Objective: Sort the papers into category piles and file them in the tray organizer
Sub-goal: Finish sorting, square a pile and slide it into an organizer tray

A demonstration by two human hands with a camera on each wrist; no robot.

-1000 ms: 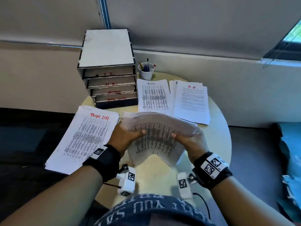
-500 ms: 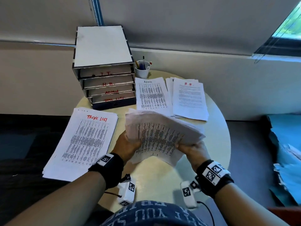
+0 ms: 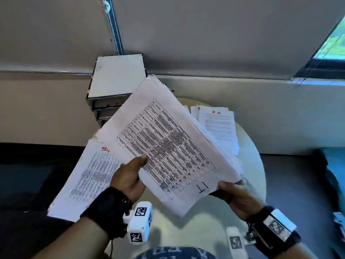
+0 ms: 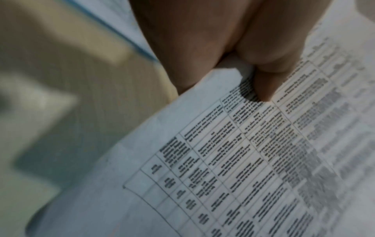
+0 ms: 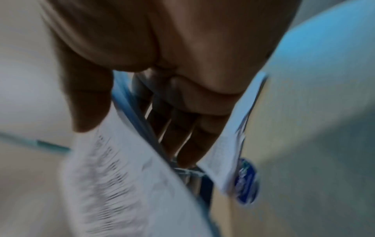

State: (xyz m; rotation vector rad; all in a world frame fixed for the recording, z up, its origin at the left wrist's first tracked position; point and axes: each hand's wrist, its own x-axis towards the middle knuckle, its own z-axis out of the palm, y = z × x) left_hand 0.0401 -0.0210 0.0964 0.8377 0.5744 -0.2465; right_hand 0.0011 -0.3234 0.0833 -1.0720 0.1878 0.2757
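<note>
Head view showed left hand [image 3: 128, 181] and right hand [image 3: 236, 196] gripping the IT stack [image 3: 168, 146], probably to file it.

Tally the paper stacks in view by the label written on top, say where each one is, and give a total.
IT stack: 1, held in the air by left hand and right hand
H.R stack: 1, lying on the round table
Stack with a partly hidden red label: 1, lying on the table's left side
Total: 3
</note>
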